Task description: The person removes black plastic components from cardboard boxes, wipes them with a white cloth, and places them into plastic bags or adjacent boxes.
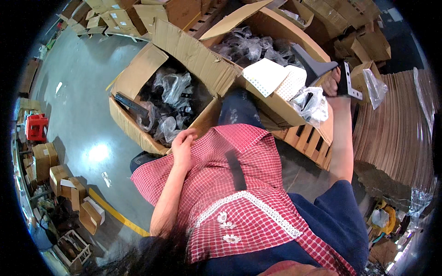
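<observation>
A dark grey T-shaped bracket with a pale metal end plate (pixel 332 76) is gripped in the right hand (pixel 332 84), whose fingers are closed round its stem; it is held up above the far edge of the right-hand cardboard box (pixel 276 27). That box is open and filled with black parts in clear plastic bags (pixel 251 48). Two white dotted sheets (pixel 276 77) are laid over its near rim, and a crumpled clear bag holding a dark part (pixel 312 105) is hung just beside them.

The left hand (pixel 183 148) is rested on the red checked apron (pixel 239 193), its fingers loosely curled and holding nothing, close to the near wall of the left-hand cardboard box (pixel 133 78). More bagged black parts (pixel 172 103) and a long black rail (pixel 131 103) are seen inside that box.

A stack of flat brown cardboard sheets (pixel 396 124) is seen at the right. Small brown cartons with pale labels (pixel 48 158) and a red crate (pixel 37 126) are set along the left floor edge, near a yellow floor line (pixel 117 214).
</observation>
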{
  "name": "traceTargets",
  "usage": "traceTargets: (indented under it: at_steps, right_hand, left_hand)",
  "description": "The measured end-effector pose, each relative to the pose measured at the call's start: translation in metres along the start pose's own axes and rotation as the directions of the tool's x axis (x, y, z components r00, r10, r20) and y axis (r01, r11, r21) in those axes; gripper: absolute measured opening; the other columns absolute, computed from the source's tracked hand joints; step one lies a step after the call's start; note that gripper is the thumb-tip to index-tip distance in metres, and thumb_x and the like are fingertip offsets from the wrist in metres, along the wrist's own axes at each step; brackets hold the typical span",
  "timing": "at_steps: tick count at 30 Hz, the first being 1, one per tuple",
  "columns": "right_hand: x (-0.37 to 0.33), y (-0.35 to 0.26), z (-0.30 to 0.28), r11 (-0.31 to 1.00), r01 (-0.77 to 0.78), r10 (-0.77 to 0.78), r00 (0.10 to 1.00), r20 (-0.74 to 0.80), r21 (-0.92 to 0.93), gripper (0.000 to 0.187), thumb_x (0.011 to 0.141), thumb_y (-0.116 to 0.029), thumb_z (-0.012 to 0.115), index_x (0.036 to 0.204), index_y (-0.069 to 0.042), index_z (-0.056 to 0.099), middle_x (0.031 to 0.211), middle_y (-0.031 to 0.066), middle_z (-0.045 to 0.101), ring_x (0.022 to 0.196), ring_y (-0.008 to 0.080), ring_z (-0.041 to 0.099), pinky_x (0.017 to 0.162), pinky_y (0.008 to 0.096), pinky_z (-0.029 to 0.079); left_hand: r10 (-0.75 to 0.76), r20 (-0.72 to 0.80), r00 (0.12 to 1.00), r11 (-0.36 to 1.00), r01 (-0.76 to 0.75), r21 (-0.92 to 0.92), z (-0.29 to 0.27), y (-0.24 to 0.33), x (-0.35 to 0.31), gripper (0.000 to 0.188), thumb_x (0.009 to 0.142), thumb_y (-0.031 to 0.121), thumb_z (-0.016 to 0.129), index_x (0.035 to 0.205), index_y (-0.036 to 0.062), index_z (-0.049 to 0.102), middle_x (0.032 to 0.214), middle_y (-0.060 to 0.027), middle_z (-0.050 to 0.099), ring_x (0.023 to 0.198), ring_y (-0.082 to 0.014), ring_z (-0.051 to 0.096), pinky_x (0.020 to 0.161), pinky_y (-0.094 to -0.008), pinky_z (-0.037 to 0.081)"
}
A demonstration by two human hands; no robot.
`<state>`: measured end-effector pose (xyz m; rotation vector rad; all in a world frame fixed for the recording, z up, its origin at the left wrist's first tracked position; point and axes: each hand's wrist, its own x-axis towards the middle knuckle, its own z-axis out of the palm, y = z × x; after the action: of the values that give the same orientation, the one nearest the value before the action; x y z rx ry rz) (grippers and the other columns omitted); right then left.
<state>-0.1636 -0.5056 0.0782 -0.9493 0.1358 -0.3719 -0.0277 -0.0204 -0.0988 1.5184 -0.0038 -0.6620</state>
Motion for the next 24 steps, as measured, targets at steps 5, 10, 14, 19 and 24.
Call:
traceTargets:
  at_steps: [5, 10, 14, 19, 24]
  right_hand:
    - [-0.034, 0.068, 0.106, 0.976, 0.059, 0.047, 0.885, -0.463, 0.212, 0.029, 0.102, -0.027, 0.046, 0.114, -0.008, 0.065, 0.046, -0.005, 0.046, 0.033, 0.006, 0.032, 0.038, 0.0195, 0.034]
    - [-0.048, 0.143, 0.136, 0.744, -0.329, 0.348, 0.934, 0.083, 0.581, 0.022, 0.102, -0.024, 0.048, 0.1, -0.007, 0.061, 0.049, -0.0003, 0.051, 0.037, 0.0083, 0.038, 0.038, 0.0215, 0.032]
    - [-0.067, 0.181, 0.162, 0.696, -0.398, 0.443, 0.893, 0.079, 0.598, 0.029, 0.105, -0.022, 0.044, 0.092, -0.007, 0.065, 0.05, 0.0005, 0.054, 0.038, 0.0067, 0.044, 0.039, 0.0192, 0.034]
    - [-0.08, 0.208, 0.166, 0.734, -0.532, 0.486, 0.846, 0.221, 0.422, 0.011, 0.099, -0.014, 0.056, 0.091, -0.01, 0.063, 0.054, 0.0005, 0.054, 0.039, 0.0098, 0.044, 0.039, 0.0237, 0.034]
    - [-0.088, 0.2, 0.179, 0.844, -0.477, 0.509, 0.856, -0.09, 0.244, 0.006, 0.093, -0.012, 0.064, 0.094, -0.007, 0.063, 0.074, 0.006, 0.063, 0.047, 0.0144, 0.051, 0.039, 0.0273, 0.037]
  left_hand:
    - [0.121, 0.242, 0.963, 0.98, -0.077, -0.185, 0.044, 0.06, -0.014, 0.028, 0.095, 0.01, 0.058, 0.119, -0.0021, 0.063, 0.111, -0.0056, 0.066, 0.102, -0.0127, 0.06, 0.091, -0.0269, 0.046]
    - [0.229, 0.374, 0.899, 0.894, -0.042, -0.447, 0.073, 0.132, -0.04, 0.035, 0.102, 0.028, 0.053, 0.124, 0.0012, 0.06, 0.118, -0.0073, 0.064, 0.108, -0.0158, 0.06, 0.096, -0.0321, 0.046]
    - [0.113, 0.234, 0.966, 0.829, 0.038, -0.558, 0.058, 0.144, -0.046, 0.027, 0.099, 0.031, 0.056, 0.1, 0.006, 0.066, 0.091, -0.0015, 0.068, 0.082, -0.0105, 0.063, 0.077, -0.0255, 0.048]
    - [-0.179, 0.069, 0.981, 0.698, 0.176, -0.694, 0.038, 0.119, -0.034, 0.022, 0.091, 0.031, 0.062, 0.083, 0.0107, 0.062, 0.078, -0.0007, 0.064, 0.065, -0.011, 0.058, 0.062, -0.0271, 0.046]
    - [-0.305, 0.187, 0.934, 0.625, 0.345, -0.7, 0.033, 0.085, -0.02, 0.027, 0.093, 0.037, 0.061, 0.09, 0.0105, 0.061, 0.079, -0.0034, 0.065, 0.068, -0.0154, 0.06, 0.063, -0.0298, 0.048]
